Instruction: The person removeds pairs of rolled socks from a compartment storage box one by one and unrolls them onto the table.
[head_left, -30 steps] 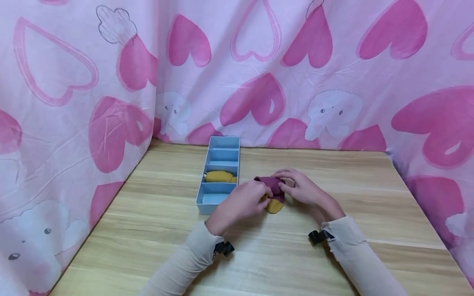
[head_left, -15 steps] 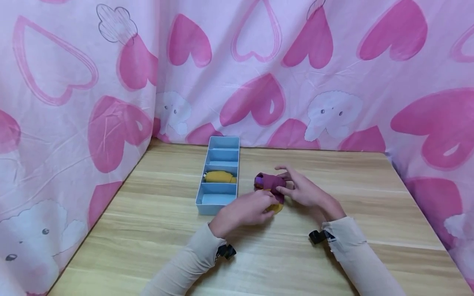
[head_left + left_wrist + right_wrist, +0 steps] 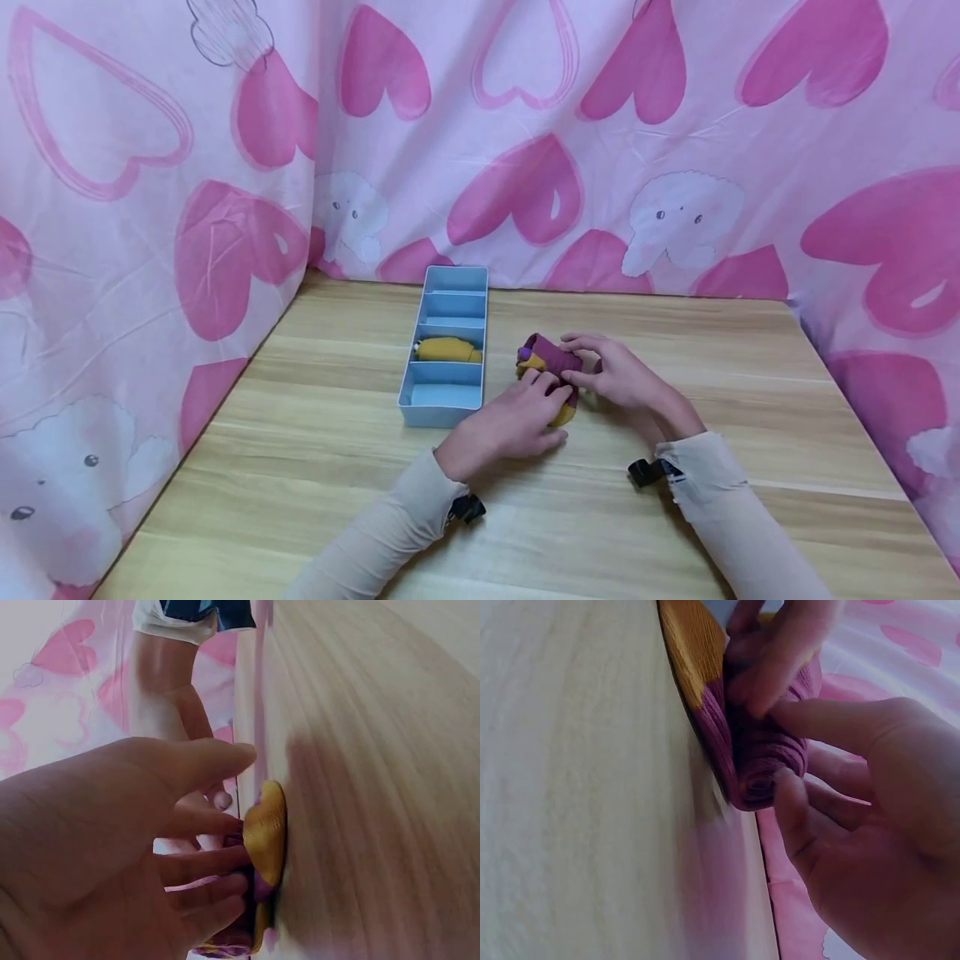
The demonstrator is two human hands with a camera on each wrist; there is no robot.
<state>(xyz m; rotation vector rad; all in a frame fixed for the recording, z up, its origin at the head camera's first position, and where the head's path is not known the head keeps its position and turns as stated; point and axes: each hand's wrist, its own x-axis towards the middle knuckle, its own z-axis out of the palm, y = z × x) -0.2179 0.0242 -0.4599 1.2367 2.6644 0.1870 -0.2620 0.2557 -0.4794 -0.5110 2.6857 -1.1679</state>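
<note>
On a wood-grain table (image 3: 585, 533), two bare hands meet over a maroon-and-mustard sock (image 3: 557, 357), coiled into a roll in front of the person. One flat mustard end (image 3: 564, 415) sticks out at the roll's 6 o'clock, lying against the table, which probably gives the soft knit a firm backing.

The left hand (image 3: 517, 417) comes in from 7 o'clock. Its fingers are extended and lie across the roll, touching it, while the thumb stands well away and grips nothing; this looks like pressure meant to keep the coil from springing loose. The right hand (image 3: 618, 379), at 3 o'clock, is partly closed, its thumb against the spiral end and its index finger along the top, holding the roll between them, likely to steady it.

At 9 o'clock from the sock, near but apart, stands a blue box (image 3: 442, 415) with four compartments in a row, running toward 12. A yellow roll (image 3: 446, 350) lies crosswise in the second compartment from the person; the dividers on either side presumably help it stay wound.
</note>
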